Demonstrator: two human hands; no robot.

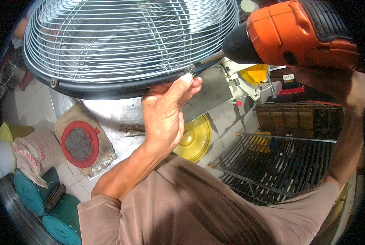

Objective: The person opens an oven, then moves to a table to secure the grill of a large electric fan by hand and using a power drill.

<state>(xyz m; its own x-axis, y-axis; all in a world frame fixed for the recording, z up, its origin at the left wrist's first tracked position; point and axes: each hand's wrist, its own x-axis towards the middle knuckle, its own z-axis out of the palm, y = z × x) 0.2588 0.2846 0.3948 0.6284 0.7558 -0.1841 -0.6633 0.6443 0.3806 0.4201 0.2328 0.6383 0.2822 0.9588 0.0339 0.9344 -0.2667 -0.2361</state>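
Note:
A round wire fan guard (109, 53) with a black rim (97, 90) fills the upper left, fan blades showing dimly behind its wires. My left hand (166, 106) is closed at the rim's near edge, thumb tip against a small metal clip (189, 70) and fingers curled beneath. From the upper right comes an orange cordless drill (280, 32) with a black chuck. Its long thin bit (209, 60) points left, the tip at or close to the clip by my thumb. My right hand (349, 87) grips the drill, its fingers mostly hidden below the tool.
A metal sheet (109, 112) lies below the fan, near a red ring-shaped piece (80, 144) on brown cloth. A yellow lid (195, 139) is beside my left forearm. Right stands a dark slatted rack (272, 167); teal buckets (62, 220) and a printed sack (37, 153) stand left.

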